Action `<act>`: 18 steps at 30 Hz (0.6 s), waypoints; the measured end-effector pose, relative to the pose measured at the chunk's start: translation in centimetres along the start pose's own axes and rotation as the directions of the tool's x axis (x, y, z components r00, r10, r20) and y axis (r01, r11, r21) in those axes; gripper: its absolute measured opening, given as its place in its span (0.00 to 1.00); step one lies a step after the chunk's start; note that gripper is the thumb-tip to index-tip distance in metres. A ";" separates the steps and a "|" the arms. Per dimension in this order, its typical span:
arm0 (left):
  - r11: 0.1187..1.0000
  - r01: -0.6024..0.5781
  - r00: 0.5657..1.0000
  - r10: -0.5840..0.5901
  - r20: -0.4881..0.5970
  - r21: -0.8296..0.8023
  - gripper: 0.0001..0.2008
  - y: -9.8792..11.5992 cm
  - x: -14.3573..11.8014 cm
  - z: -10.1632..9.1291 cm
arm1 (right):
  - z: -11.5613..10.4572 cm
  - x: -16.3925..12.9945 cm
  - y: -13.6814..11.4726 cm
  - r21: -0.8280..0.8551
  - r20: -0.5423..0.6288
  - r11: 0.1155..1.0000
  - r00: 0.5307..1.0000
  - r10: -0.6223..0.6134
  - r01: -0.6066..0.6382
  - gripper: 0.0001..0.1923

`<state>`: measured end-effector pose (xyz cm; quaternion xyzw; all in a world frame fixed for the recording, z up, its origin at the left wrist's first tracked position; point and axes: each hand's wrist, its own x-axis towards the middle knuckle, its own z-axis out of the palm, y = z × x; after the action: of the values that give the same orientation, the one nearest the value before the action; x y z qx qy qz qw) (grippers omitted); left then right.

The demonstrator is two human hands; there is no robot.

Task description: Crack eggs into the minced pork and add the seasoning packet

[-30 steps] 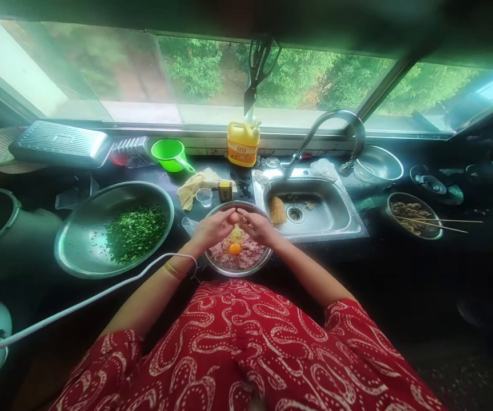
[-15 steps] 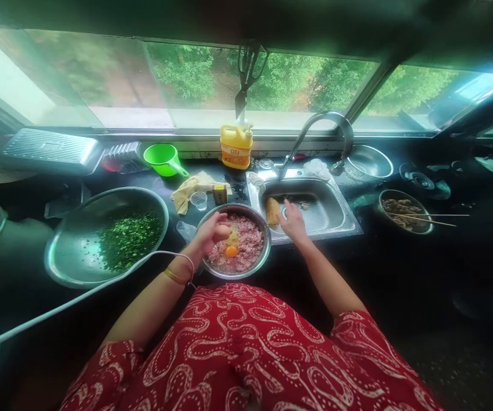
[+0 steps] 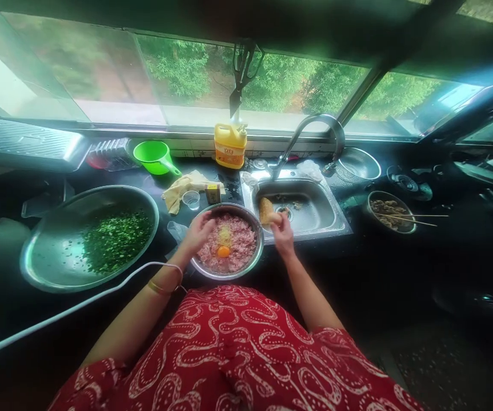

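Two hands at a steel bowl of minced meat (image 3: 228, 242) on the dark counter (image 3: 357, 251), directly before the person.

Bowl contents: pink mince, one whole egg yolk (image 3: 223, 251) near the middle, a pale yellow heap just behind it.

Left hand (image 3: 198, 233): fingers curled over the bowl's left rim; whether anything lies inside the curl cannot be told.

Right hand (image 3: 282, 231): just right of the bowl, at the sink's front edge, fingers closed loosely; what it grips cannot be made out. A brown sponge (image 3: 265, 209) lies just beyond its fingertips in the sink (image 3: 315, 208).

Surroundings: large steel basin of chopped greens (image 3: 96, 237) to the left; small clear cup (image 3: 191, 200) and yellow cloth (image 3: 181, 185) behind the bowl; yellow detergent jug (image 3: 229, 145) and green scoop (image 3: 154, 156) by the window; dish with chopsticks (image 3: 391, 211) far right.
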<state>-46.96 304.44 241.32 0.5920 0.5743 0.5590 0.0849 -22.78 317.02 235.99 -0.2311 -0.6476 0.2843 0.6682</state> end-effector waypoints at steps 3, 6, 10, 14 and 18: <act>0.957 -0.030 0.993 0.062 -0.104 0.289 0.26 -2.7 0.1 -1.6 | -1.1 0.6 3.0 0.071 -0.170 0.997 0.985 0.016 -0.004 0.35; 0.892 0.054 0.996 -0.015 -0.091 0.450 0.26 -4.0 -0.2 -1.8 | -0.1 0.2 4.9 0.067 -0.028 0.998 1.000 0.010 -0.009 0.36; 0.837 0.134 0.991 -0.103 -0.088 0.530 0.28 -4.1 -0.7 -1.3 | 0.8 0.0 5.7 0.034 0.172 0.999 0.985 0.004 -0.010 0.34; 0.828 0.119 0.993 -0.098 -0.067 0.547 0.27 -3.9 -0.6 -1.3 | 0.0 0.8 5.7 0.018 0.035 1.000 0.999 -0.017 0.017 0.33; 0.810 0.111 0.994 -0.089 -0.067 0.575 0.27 -3.9 -0.4 -1.4 | -0.5 1.4 6.3 -0.070 0.208 0.997 0.977 0.034 -0.020 0.32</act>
<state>-50.19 304.63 238.72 0.5483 0.7486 0.3640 -0.0802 -22.80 322.59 232.76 -0.2311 -0.7202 0.2943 0.5842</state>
